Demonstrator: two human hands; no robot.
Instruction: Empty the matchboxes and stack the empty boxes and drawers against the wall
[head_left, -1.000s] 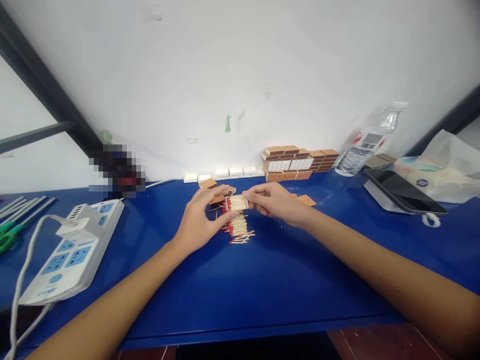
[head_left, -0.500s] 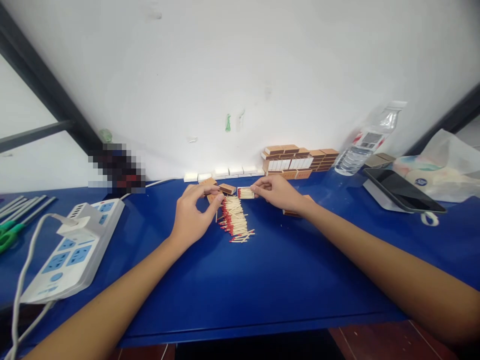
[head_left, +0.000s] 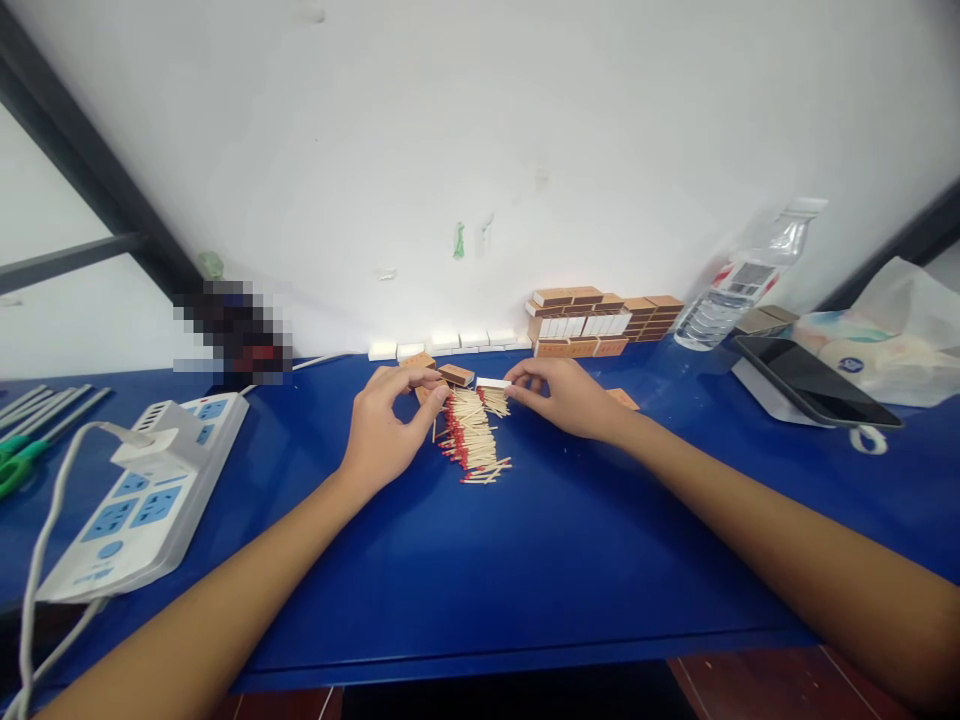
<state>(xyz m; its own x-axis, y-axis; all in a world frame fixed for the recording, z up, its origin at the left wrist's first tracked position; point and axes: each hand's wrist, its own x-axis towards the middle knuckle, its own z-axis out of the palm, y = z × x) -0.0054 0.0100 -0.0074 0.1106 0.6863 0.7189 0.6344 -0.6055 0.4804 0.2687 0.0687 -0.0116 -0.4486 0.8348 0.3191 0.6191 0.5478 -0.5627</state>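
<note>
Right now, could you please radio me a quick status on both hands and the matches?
Left hand beside matches, grip unclear. Right hand pinching small white tray, matches under its near edge. Loose matchboxes close behind the pile.

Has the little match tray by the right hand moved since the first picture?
Yes, the match tray has moved to the right, judged against the green wall mark.
</note>
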